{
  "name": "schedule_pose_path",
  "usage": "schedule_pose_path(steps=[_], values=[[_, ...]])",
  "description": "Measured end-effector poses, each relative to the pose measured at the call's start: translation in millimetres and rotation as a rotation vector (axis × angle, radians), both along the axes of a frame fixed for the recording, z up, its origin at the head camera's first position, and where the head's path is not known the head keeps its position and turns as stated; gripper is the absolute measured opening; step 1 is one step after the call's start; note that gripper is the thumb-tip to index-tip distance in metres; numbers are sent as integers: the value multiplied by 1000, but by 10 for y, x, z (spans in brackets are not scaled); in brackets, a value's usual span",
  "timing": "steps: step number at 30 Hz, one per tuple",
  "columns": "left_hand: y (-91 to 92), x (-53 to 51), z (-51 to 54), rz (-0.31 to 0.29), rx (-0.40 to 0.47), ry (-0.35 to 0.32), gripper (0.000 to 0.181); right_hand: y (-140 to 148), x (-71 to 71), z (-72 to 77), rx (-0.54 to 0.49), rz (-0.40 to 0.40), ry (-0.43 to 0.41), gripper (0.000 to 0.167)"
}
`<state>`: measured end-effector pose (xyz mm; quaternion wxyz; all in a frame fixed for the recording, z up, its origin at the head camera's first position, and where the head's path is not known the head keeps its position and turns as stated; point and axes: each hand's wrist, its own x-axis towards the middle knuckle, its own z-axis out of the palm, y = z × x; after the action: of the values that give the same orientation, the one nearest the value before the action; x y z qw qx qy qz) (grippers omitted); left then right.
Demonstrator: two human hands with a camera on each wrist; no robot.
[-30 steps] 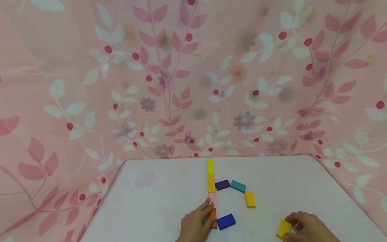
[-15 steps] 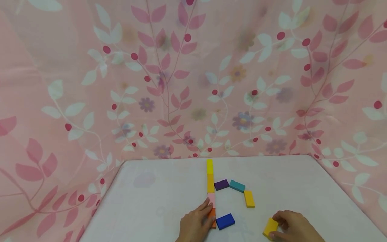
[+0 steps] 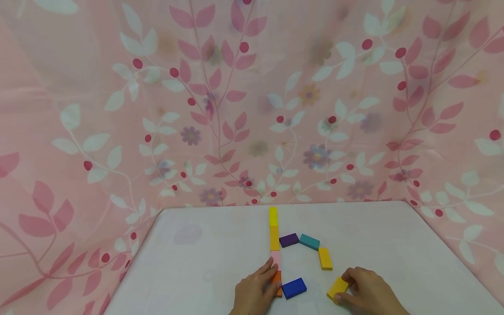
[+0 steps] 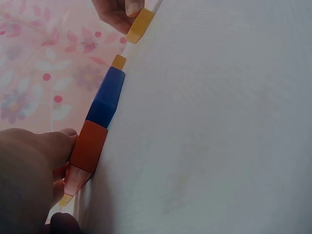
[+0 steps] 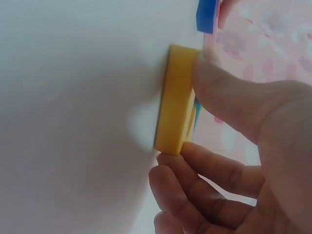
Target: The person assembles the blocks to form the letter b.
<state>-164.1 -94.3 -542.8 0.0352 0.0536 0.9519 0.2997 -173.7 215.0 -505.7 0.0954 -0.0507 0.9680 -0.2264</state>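
Observation:
My left hand rests on the lower part of a straight column of blocks. Its thumb touches the orange block, and a fingertip lies on the pink block. Beside the orange block lies a blue block, touching or almost touching its right side. Over to the right, my right hand pinches a yellow block between thumb and fingertips. That block sits tilted in the head view, low over or on the white table, with a gap between it and the blue block.
Up the column are an orange-yellow block and a bright yellow block. A purple block, a teal block and another yellow block curve off to the right. A floral pink curtain hangs behind the white table.
My right hand has moved left with the yellow block, closer to the blue one. The left hand and the laid blocks have stayed in place.

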Motion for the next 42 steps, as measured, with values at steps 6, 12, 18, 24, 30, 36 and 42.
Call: schedule_pose_path(steps=[6, 12, 18, 24, 30, 36, 42], values=[[-3, -4, -3, -5, 2, -4, 51, -158, -35, 7, 11, -4, 36, 51], [-7, 2, 5, -15, -7, 3, 51, -283, -46, 26, 32, -2, 70, 52], [-7, 1, 6, -17, -4, 5, 52, -350, -65, 23, 59, 2, 67, 57], [-6, -15, 1, -13, 8, -1, 52, -424, -75, 42, 68, -12, 71, 59], [-12, -3, -2, -13, -1, -1, 52, -507, -65, 42, 92, -19, 124, 58], [-12, -5, -3, -13, -11, 2, 52, -541, -67, 32, 131, -19, 171, 57], [-2, -12, 22, -6, -3, -18, 52, -569, -68, 38, 134, -11, 185, 56]])
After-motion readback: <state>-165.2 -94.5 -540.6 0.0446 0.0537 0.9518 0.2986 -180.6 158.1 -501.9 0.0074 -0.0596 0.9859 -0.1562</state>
